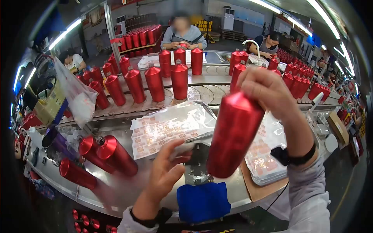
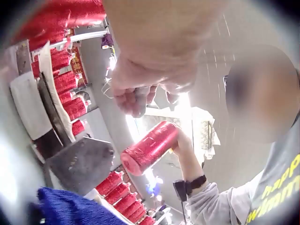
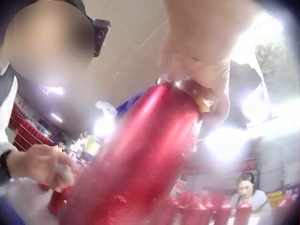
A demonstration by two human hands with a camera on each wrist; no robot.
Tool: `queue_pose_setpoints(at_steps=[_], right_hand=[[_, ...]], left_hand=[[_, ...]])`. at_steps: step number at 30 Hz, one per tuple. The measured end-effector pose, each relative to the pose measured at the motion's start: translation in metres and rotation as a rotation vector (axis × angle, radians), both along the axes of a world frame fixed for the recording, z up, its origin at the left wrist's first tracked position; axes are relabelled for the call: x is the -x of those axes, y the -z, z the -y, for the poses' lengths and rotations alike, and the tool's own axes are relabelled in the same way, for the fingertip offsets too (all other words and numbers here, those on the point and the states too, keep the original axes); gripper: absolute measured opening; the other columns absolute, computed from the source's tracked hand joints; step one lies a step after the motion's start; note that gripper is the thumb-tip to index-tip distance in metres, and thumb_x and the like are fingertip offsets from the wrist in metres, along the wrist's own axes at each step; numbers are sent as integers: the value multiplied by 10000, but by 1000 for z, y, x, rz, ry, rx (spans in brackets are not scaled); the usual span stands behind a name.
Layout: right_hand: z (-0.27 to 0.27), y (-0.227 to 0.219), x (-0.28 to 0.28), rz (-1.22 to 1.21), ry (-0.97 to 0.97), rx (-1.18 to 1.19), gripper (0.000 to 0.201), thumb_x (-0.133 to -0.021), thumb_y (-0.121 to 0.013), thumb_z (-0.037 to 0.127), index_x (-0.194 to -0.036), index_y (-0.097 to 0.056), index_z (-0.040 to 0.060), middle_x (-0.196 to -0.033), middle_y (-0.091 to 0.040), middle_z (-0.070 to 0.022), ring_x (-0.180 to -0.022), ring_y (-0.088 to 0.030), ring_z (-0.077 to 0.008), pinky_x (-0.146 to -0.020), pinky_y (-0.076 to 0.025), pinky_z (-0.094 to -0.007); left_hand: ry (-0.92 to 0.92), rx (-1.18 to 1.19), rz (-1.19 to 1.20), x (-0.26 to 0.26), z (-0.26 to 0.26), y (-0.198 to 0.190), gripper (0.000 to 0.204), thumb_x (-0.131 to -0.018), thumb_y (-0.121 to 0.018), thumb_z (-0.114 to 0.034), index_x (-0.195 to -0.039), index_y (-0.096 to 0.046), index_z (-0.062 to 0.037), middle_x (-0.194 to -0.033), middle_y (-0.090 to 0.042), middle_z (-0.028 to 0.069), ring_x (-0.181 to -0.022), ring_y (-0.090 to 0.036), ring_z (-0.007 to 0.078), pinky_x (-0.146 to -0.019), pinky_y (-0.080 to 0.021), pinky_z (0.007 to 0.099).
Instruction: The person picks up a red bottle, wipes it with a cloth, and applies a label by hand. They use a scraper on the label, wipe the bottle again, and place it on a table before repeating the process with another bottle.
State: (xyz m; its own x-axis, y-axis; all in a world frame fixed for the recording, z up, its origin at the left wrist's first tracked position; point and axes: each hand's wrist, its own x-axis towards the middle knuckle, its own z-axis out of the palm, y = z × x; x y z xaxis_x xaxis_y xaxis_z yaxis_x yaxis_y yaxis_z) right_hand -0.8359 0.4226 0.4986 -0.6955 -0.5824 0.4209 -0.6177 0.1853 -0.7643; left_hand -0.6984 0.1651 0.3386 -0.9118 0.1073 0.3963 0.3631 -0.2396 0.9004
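My right hand [image 1: 268, 91] grips a shiny red metal bottle [image 1: 237, 136] by its neck, raised over the front of the steel worktable. The bottle tilts, with its base down and to the left; its neck is hidden by the fingers. In the right wrist view the bottle's red body [image 3: 136, 159] fills the middle. To the left of it, my left hand [image 1: 163, 176] hovers apart with loosely bent fingers and nothing gripped. A pale grey covering shows on one of its fingers [image 2: 140, 101]. Below both hands lies a folded blue cloth [image 1: 204, 202] at the table's front edge.
Several red bottles [image 1: 116, 155] stand at the left of the worktable. Behind, more bottles [image 1: 154, 83] line a conveyor [image 1: 206, 91]. Trays with printed sheets [image 1: 171, 124] [image 1: 266, 151] lie mid-table and right. A plastic bag [image 1: 79, 97] hangs left. Other people sit beyond the conveyor.
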Motion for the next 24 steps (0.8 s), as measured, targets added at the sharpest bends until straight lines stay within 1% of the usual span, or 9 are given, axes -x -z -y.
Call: queue_pose_setpoints(at_steps=[2,4,6,7,10,12,17,20,24], right_hand=[[11,30,-30,178,-146,74,155,-922,-607,138,-833,-596,12,-923,-592,-37,-803,-513,-90,-709,-421,-233],[27,70,-54,251,-177,76,168,-934,-596,160,-849,-592,15,-910,-580,-23,-815,-510,-84,-727,-424,-237],[37,103,-68,239,-97,24,159,-949,-581,169,-887,-588,22,-900,-567,-11,-819,-503,-77,-734,-427,-239],[36,121,-68,270,-29,-22,266,-946,-590,259,-950,-619,-5,-872,-625,-77,-821,-586,-166,-743,-463,-309],[32,166,-81,270,82,17,385,-981,-540,302,-1161,-571,-37,-1017,-661,-145,-950,-627,-220,-830,-490,-332],[27,185,-88,283,87,-30,456,-986,-534,318,-1272,-527,-37,-1140,-638,-202,-1064,-620,-280,-907,-478,-351],[28,208,-96,259,110,-24,470,-982,-535,313,-1273,-521,-55,-1152,-626,-221,-1072,-610,-323,-915,-472,-366],[31,215,-91,193,146,-27,475,-977,-536,296,-1289,-509,-61,-1150,-622,-224,-1059,-613,-332,-911,-472,-375],[22,205,-89,190,120,-115,467,-978,-534,256,-1323,-482,-54,-1193,-598,-224,-1098,-592,-314,-938,-454,-369]], left_hand=[[202,-148,55,5,-21,-9,730,-891,-657,-381,-1425,-336,0,-1299,-528,143,-1190,-534,226,-989,-439,342],[290,-320,113,-4,-54,-10,840,-862,-630,-551,-1434,-322,-19,-1287,-528,120,-1146,-555,200,-955,-465,320],[497,-449,338,-14,-52,22,838,-846,-608,-605,-1406,-369,-29,-1243,-555,110,-1077,-589,175,-896,-500,301],[446,-504,474,-22,-51,33,777,-848,-611,-593,-1354,-433,-30,-1176,-599,107,-1009,-628,173,-841,-539,320],[270,-494,649,-38,-48,44,653,-903,-560,-549,-1282,-496,-21,-1063,-657,122,-873,-680,208,-773,-578,340],[263,-524,650,-32,-43,52,538,-952,-517,-495,-1236,-525,-37,-1019,-669,102,-837,-680,190,-740,-580,334],[155,-496,643,-12,-41,59,445,-976,-509,-451,-1178,-557,-58,-981,-674,77,-815,-673,164,-717,-577,332],[224,-544,702,1,-37,67,443,-974,-518,-447,-1181,-557,-58,-975,-676,81,-801,-674,170,-711,-575,321],[215,-511,644,1,-39,65,424,-993,-491,-416,-1199,-546,-50,-1046,-658,86,-899,-656,160,-793,-553,315]])
